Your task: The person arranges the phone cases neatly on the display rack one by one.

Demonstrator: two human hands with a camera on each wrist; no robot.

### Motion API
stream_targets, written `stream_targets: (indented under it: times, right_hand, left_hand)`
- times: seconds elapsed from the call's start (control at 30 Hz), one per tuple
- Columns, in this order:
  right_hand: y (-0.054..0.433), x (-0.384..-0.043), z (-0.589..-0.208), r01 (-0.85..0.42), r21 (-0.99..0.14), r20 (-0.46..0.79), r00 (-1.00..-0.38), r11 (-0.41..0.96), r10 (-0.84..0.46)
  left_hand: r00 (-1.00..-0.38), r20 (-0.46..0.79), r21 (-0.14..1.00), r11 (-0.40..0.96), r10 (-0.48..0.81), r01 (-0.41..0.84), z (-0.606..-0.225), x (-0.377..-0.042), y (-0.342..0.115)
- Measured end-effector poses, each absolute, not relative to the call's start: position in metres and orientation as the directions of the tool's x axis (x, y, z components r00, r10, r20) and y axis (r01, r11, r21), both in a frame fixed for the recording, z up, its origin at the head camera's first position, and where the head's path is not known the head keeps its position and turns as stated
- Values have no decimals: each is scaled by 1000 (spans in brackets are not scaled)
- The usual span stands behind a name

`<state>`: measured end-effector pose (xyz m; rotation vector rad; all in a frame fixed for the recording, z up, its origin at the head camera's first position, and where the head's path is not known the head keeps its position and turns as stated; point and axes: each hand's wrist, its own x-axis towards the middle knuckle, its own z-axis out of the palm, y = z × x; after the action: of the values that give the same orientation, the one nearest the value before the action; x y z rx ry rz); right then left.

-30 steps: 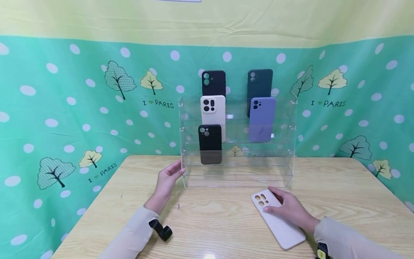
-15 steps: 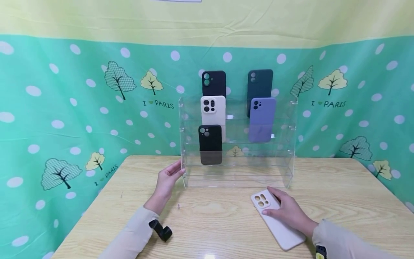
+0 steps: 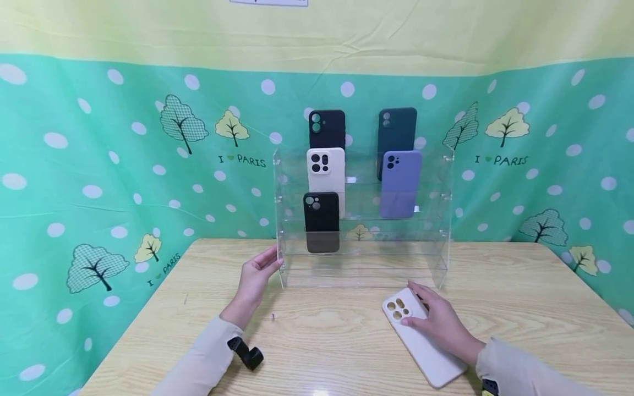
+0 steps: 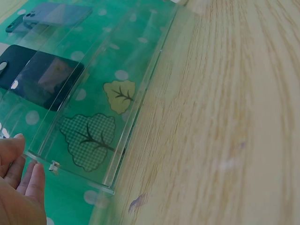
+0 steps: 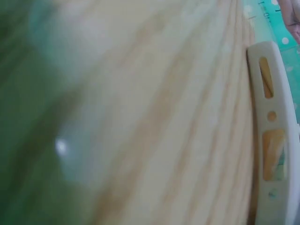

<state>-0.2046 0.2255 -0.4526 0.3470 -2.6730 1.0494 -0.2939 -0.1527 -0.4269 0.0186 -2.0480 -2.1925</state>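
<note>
In the head view my right hand [image 3: 446,324] holds a cream-white phone case [image 3: 421,346] by its long sides, the thumb near the camera cutouts and the fingers along the right edge. The case slants at the table's right front. Its end with port holes [image 5: 272,140] faces the right wrist camera. My left hand [image 3: 255,278] pinches the left side panel of a clear acrylic display rack [image 3: 381,278]. In the left wrist view its thumb [image 4: 11,147] and fingers lie on either side of that panel.
Standing in the rack are a dark phone case [image 3: 327,129], a white one [image 3: 327,176], a black one [image 3: 322,220], a dark teal one [image 3: 397,129] and a purple one [image 3: 401,184]. A green patterned curtain [image 3: 223,214] hangs behind the wooden table [image 3: 327,341].
The cream-white case and my right hand have shifted slightly left, and the thumb sits a little differently on the case. My left hand and the rack have stayed put.
</note>
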Motion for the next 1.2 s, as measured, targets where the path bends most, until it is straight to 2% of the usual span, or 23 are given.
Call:
stream_targets:
  times: [0.1,0.2,0.4,0.8,1.0,1.2]
  right_hand:
    - [225,-203,-449,-321,-632,353,-930,706,-107]
    - [224,-201,-445,-302,-680,346,-935,668,-70]
    - [218,-201,-433,-157,-814,216,-976,559,39]
    - [207,-202,-404,20,-934,32,-990,356,139]
    - [205,-208,-383,-13,-957,58,-987,290,148]
    - [204,-217,-353,-88,-985,109,-985,147,136]
  left_hand:
    - [-990,83,993,-70,-114,92,-427,-294,-153]
    - [-990,79,994,-69,-119,88,-427,-293,-153]
    - [-990,80,993,-75,-119,89,-428,-294,-154]
    - [-989,96,992,-70,-116,104,-427,-294,-153]
    - [-990,88,992,-80,-109,97,-427,-293,-152]
    - [-990,86,991,-92,-112,96,-426,-292,-153]
